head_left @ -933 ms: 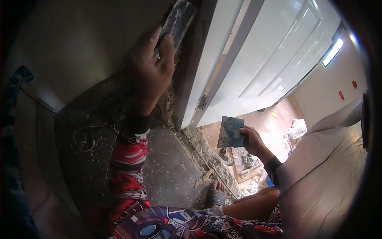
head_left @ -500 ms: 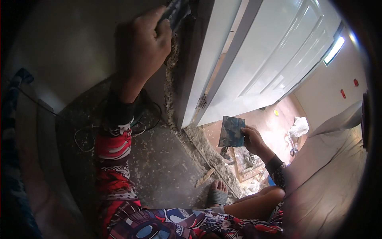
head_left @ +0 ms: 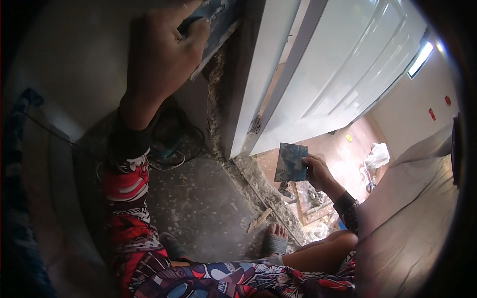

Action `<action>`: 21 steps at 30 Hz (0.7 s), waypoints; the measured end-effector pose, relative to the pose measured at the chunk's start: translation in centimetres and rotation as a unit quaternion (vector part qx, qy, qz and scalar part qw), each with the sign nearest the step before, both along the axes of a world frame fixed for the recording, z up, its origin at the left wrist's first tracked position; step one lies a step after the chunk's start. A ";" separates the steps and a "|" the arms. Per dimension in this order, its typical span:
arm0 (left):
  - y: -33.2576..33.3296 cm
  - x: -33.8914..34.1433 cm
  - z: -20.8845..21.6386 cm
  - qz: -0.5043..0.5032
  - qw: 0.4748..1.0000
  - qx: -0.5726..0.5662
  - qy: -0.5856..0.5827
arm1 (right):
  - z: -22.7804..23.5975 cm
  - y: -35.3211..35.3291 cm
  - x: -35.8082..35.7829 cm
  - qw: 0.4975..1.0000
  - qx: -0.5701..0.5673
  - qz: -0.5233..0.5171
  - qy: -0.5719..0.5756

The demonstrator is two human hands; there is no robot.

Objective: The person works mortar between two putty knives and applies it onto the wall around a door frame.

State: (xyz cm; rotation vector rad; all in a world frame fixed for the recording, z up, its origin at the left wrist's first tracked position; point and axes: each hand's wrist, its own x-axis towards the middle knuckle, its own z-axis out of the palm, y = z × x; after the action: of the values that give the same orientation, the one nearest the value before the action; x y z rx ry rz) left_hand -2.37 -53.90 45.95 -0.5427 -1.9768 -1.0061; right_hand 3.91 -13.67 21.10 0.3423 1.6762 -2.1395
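At the upper left my left hand (head_left: 166, 57) is closed around a flat, blue-grey putty scraper (head_left: 222, 22) smeared with filler. The scraper's blade is beside the rough, broken plaster edge (head_left: 216, 94) along the door frame (head_left: 250, 84); whether it touches cannot be made out. Right of centre, my right hand (head_left: 319, 171) pinches the edge of a square, thin scraper plate (head_left: 291, 162), blue-grey with pale smears. This plate is held up in the air below the white panelled door (head_left: 343, 74).
A green corded tool (head_left: 168, 148) lies on the speckled floor by the wall. Rubble and a wood scrap (head_left: 260, 220) line the threshold near my foot (head_left: 276, 238). Farther right are a white plastic bag (head_left: 376, 156) and a draped beige sheet (head_left: 410, 213).
My left hand has shifted left and turned, so more of its scraper's blade shows against the wall edge. My right hand and its plate stay nearly in place.
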 end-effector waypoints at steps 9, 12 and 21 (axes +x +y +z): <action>0.9 -3.2 -0.8 0.146 0.961 -0.173 0.161 | 0.1 0.0 -0.2 1.000 -0.017 0.009 -0.007; 0.5 -3.3 -0.7 0.132 0.946 -0.204 0.214 | -0.3 0.5 -0.2 1.000 -0.003 0.021 0.004; -0.6 -1.3 -0.1 0.238 0.947 -0.159 0.146 | 0.8 0.2 0.3 1.000 0.012 0.013 -0.002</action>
State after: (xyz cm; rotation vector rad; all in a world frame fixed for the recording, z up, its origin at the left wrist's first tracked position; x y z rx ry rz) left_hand -3.64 -54.54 45.80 -0.3337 -1.8776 -0.2911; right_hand 4.20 -13.49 21.86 0.3301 1.6968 -2.1006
